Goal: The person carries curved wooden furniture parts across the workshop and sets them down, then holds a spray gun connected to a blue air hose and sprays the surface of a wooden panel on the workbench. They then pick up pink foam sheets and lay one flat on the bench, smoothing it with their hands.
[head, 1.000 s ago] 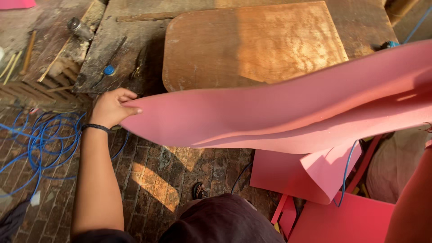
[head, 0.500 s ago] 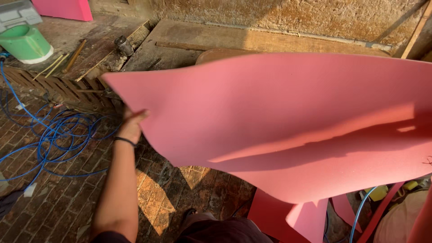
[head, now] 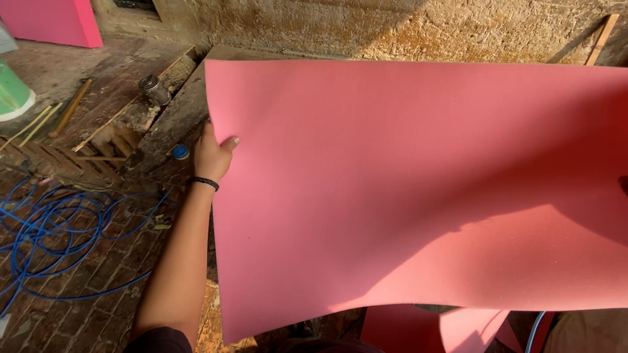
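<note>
Left hand: the left hand (head: 212, 155) grips the left edge of a large pink sheet (head: 418, 189), thumb laid over the near face and fingers hidden behind it; a dark band sits at the wrist.
Right hand: off at the right edge of the view; only a small dark shape shows against the sheet there, so I cannot tell its grip or whether it has hold of the sheet.
Pink sheet: spread wide and held up in the air in front of the person, facing the camera, its lower edge curling toward the viewer; it covers most of the view and hides the worktop behind it; the lower right part lies in shadow.
Worktop: a worn wooden bench (head: 163, 124) shows only along its left edge, just beside the gripping hand.
On the bench edge: a small glass jar (head: 156, 88) stands near the far left corner; a blue cap (head: 180, 152) lies just left of the hand.
Floor: brick paving with a loose coil of blue cable (head: 59, 229) at the left.
Far left: a green bucket (head: 13, 95) and a pink block (head: 55, 19) near the rough wall.
Below the sheet: more pink pieces (head: 451, 327) lie on the ground.
</note>
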